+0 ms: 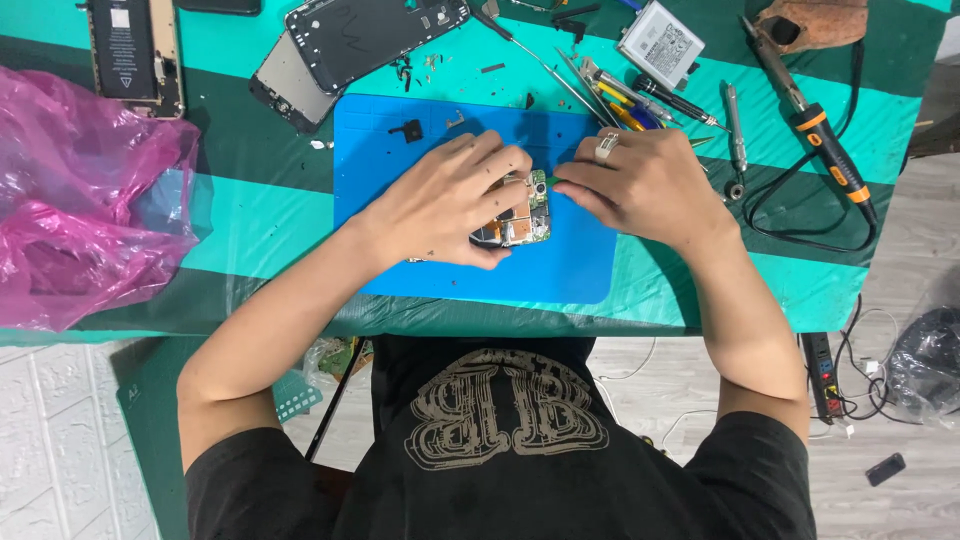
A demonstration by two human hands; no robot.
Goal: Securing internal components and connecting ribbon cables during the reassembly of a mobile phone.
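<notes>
2 hands (540, 195), 1 circuit board (527, 222), blue mat (580, 262)

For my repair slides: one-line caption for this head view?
Left hand steadies an opened phone on a blue mat; right hand works beside it.

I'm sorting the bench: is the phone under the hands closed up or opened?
Opened: the phone on the blue mat shows a bare circuit board. The left hand steadies it, and the right hand works at its edge.

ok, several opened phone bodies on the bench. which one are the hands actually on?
The small one on the blue mat, its circuit board exposed under the left hand and right hand. The other opened phones lie untouched along the far edge.
</notes>
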